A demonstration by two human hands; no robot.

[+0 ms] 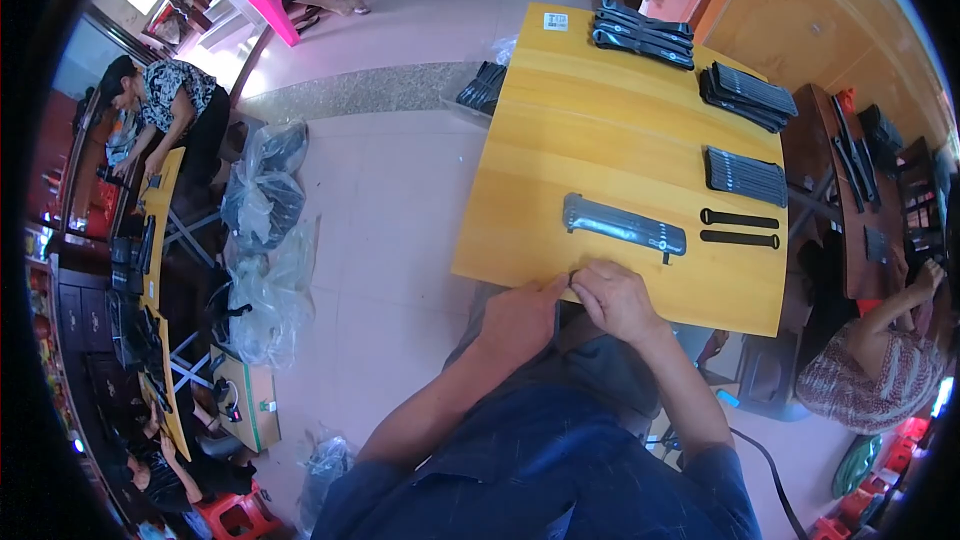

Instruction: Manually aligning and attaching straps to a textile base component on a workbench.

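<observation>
At the near edge of the yellow table (560,150), my left hand (522,320) and my right hand (615,298) meet with their fingers closed. A short dark piece, which looks like the end of a black strap (573,278), shows between the fingertips; the rest is hidden by my hands. Just beyond them lies a long clear-wrapped pack (625,229) of dark straps, a small black tab sticking out at its near side. Right of the pack, two loose black straps (740,219) lie side by side, each with a slot at an end.
Stacks of packed black straps stand along the far right: a back stack (643,34), a middle stack (748,97) and a nearer one (746,176). A bin of packs (482,88) sits beyond the table's left edge. Plastic bags (265,200) lie on the floor; other people work at both sides.
</observation>
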